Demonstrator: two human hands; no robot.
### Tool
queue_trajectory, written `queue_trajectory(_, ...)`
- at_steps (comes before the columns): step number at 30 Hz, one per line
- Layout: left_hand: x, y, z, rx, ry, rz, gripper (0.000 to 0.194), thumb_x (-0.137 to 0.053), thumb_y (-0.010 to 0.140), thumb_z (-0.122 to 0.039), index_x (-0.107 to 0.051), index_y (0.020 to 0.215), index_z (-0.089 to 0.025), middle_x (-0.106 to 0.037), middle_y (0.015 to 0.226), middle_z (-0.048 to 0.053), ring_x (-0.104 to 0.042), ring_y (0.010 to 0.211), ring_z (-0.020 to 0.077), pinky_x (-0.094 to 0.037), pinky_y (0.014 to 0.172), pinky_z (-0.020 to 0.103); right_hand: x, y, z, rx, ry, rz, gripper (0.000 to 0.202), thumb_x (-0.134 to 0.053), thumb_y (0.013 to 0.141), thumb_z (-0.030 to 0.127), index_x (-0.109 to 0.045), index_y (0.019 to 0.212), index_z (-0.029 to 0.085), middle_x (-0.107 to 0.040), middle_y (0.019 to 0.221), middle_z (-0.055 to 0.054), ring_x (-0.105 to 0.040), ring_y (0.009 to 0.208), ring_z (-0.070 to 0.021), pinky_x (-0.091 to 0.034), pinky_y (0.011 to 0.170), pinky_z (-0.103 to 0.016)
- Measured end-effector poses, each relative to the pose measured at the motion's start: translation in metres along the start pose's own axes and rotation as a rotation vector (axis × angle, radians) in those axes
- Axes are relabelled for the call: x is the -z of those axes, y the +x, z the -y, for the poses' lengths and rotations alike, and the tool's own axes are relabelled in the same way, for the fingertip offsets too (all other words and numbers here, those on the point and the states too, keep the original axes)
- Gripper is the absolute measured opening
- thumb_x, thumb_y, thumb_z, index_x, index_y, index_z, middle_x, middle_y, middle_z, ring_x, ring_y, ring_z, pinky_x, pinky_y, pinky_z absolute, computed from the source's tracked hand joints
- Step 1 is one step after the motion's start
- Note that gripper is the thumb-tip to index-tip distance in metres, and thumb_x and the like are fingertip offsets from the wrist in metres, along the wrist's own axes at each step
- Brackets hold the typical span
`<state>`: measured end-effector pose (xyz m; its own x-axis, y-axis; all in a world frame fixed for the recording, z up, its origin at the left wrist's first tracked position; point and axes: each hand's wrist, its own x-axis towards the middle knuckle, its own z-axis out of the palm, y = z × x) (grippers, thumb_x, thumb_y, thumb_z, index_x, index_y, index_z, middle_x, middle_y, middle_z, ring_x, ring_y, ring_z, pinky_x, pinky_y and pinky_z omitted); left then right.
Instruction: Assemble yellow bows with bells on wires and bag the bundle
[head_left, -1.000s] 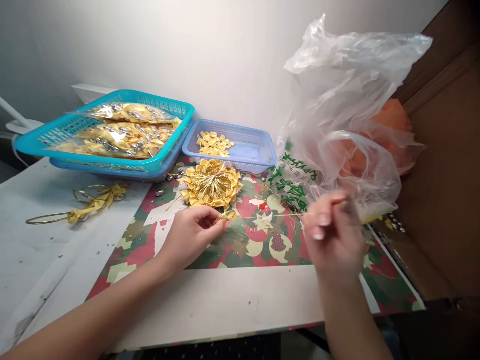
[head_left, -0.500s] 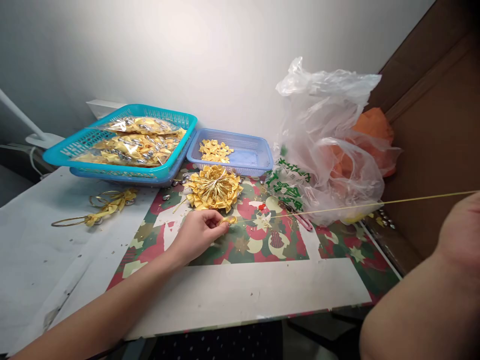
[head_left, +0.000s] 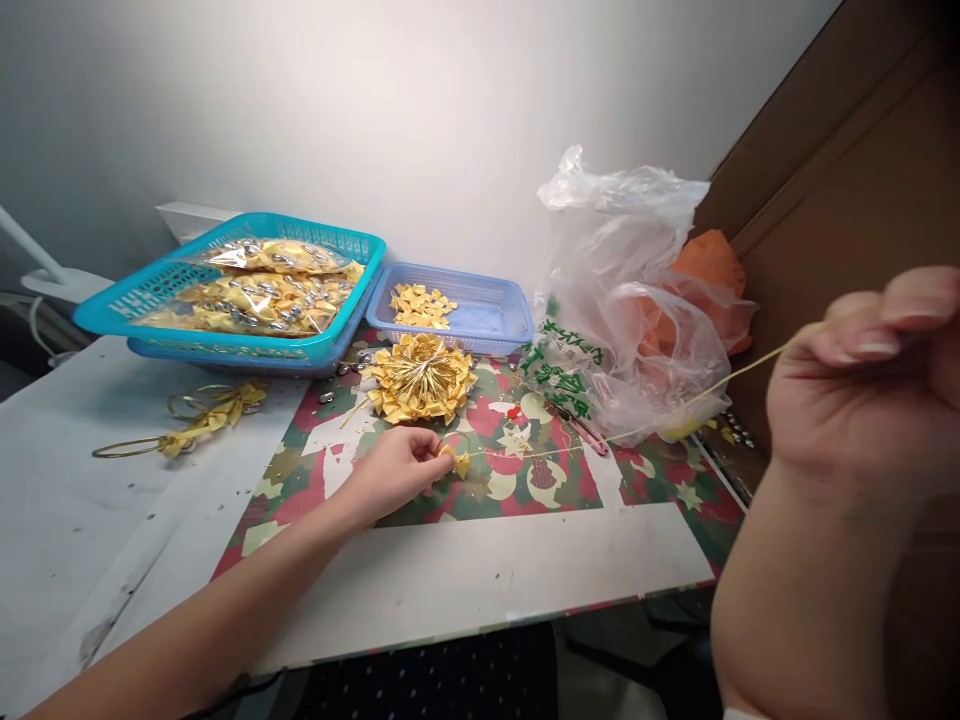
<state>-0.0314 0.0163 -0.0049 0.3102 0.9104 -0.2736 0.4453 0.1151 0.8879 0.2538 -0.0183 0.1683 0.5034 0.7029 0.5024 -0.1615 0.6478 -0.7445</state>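
My left hand (head_left: 405, 462) pinches a small gold ribbon bow (head_left: 459, 462) just above the patterned paper. From it a thin yellow thread (head_left: 739, 372) runs to the right, up to my right hand (head_left: 870, 370), which is raised at the right edge with its fingers curled around the thread. Behind my left hand lies a round bundle of gold ribbon flowers (head_left: 424, 378) with stiff golden stems gathered in its middle. A looped gold cord with ribbon pieces (head_left: 214, 420) rests to the left on the white surface.
A turquoise basket (head_left: 315, 345) holds clear bags of gold and silver pieces. Beside it, a blue basket (head_left: 491, 290) contains loose gold bows. A clear plastic bag (head_left: 622, 280) stands to the right, near pink-handled snips (head_left: 585, 430). Silver beads are scattered about.
My right hand has come further into view, higher and nearer, and the thread sags slightly where it was taut. My left hand still pinches the bow, which shows more now.
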Motion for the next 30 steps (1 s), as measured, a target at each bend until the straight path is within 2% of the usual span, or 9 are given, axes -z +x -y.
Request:
queue_trajectory(4,0.004,-0.002,0.001,-0.061,0.151,-0.098,0.031,-0.06,0.077,-0.048,-0.056,0.067,-0.02,-0.055,0.054,-0.003,-0.051,0.046,0.0137,-0.033,0.045,0.024,-0.028,-0.007,-0.01,0.01,0.026,0.251,0.044,-0.044,0.093,0.006,-0.072,0.065,0.025,-0.058,0.051,0.008,-0.051,0.044,0.0006,-0.032,0.04,-0.018)
queue_trajectory(9,0.009,-0.015,-0.021,-0.532,0.27,-0.451,0.016,-0.06,0.081,-0.036,-0.057,0.083,-0.021,-0.06,0.07,0.001,-0.057,0.068,0.0176,-0.043,0.063,0.029,-0.049,-0.007,-0.025,0.004,0.066,0.429,0.009,-0.074,0.078,0.022,-0.069,0.073,0.027,-0.057,0.057,0.009,-0.052,0.047,-0.0024,-0.04,0.043,-0.019)
queue_trajectory(11,0.008,-0.019,-0.039,-0.661,0.201,-0.287,0.034,-0.063,0.082,-0.037,-0.058,0.111,-0.021,-0.065,0.112,0.01,-0.06,0.103,0.0239,-0.047,0.086,0.035,-0.062,-0.009,-0.028,0.021,0.036,0.456,0.011,-0.075,0.078,0.033,-0.066,0.077,0.027,-0.054,0.061,0.009,-0.054,0.051,-0.0031,-0.043,0.046,-0.019)
queue_trajectory(13,0.004,-0.019,-0.06,-0.669,0.093,-0.016,0.058,-0.064,0.082,-0.042,-0.046,0.135,-0.024,-0.049,0.143,0.011,-0.045,0.13,0.0275,-0.038,0.105,0.04,-0.075,-0.01,-0.033,0.064,-0.055,0.477,0.016,-0.065,0.085,0.045,-0.064,0.084,0.029,-0.054,0.068,0.007,-0.059,0.059,-0.0051,-0.046,0.051,-0.02)
queue_trajectory(15,0.0,-0.015,-0.081,-0.604,-0.061,0.227,0.058,-0.058,0.085,-0.048,-0.045,0.137,-0.027,-0.049,0.145,0.009,-0.042,0.134,0.0277,-0.037,0.108,0.042,-0.086,-0.01,-0.042,0.09,-0.162,0.484,0.025,-0.052,0.091,0.053,-0.062,0.092,0.03,-0.055,0.076,0.005,-0.063,0.07,-0.0084,-0.049,0.055,-0.022)
queue_trajectory(17,-0.001,-0.009,-0.1,-0.53,-0.264,0.374,0.043,-0.049,0.088,-0.055,-0.06,0.115,-0.024,-0.068,0.115,0.01,-0.059,0.115,0.0276,-0.047,0.097,0.042,-0.09,-0.011,-0.056,0.088,-0.191,0.471,0.028,-0.048,0.093,0.056,-0.06,0.096,0.03,-0.057,0.079,0.003,-0.064,0.073,-0.01,-0.051,0.058,-0.023)
queue_trajectory(21,0.012,0.006,-0.116,-0.432,-0.717,0.086,0.042,-0.039,0.092,-0.055,-0.043,0.065,-0.023,-0.052,0.056,-0.002,-0.06,0.059,0.0154,-0.055,0.072,0.034,-0.077,-0.022,-0.091,0.014,-0.026,0.432,0.017,-0.056,0.091,0.045,-0.055,0.092,0.028,-0.055,0.07,0.005,-0.059,0.061,-0.0086,-0.053,0.06,-0.025)
queue_trajectory(25,0.026,0.023,-0.1,-0.419,-0.988,-0.147,0.027,-0.044,0.096,-0.035,-0.046,0.073,-0.022,-0.07,0.091,0.001,-0.068,0.088,0.013,-0.054,0.085,0.029,-0.052,-0.045,-0.112,-0.202,-0.04,0.606,0.014,-0.061,0.089,0.036,-0.058,0.088,0.023,-0.06,0.063,0.005,-0.056,0.052,-0.0076,-0.049,0.053,-0.022)
queue_trajectory(30,0.013,0.029,-0.06,-0.435,-0.718,-0.169,0.031,-0.059,0.086,-0.048,-0.063,0.086,-0.018,-0.066,0.124,0.012,-0.065,0.11,0.0247,-0.052,0.091,0.036,-0.043,-0.067,-0.104,-0.428,-0.076,0.917,0.014,-0.062,0.088,0.034,-0.062,0.089,0.019,-0.068,0.069,0.001,-0.059,0.053,-0.0087,-0.048,0.048,-0.022)
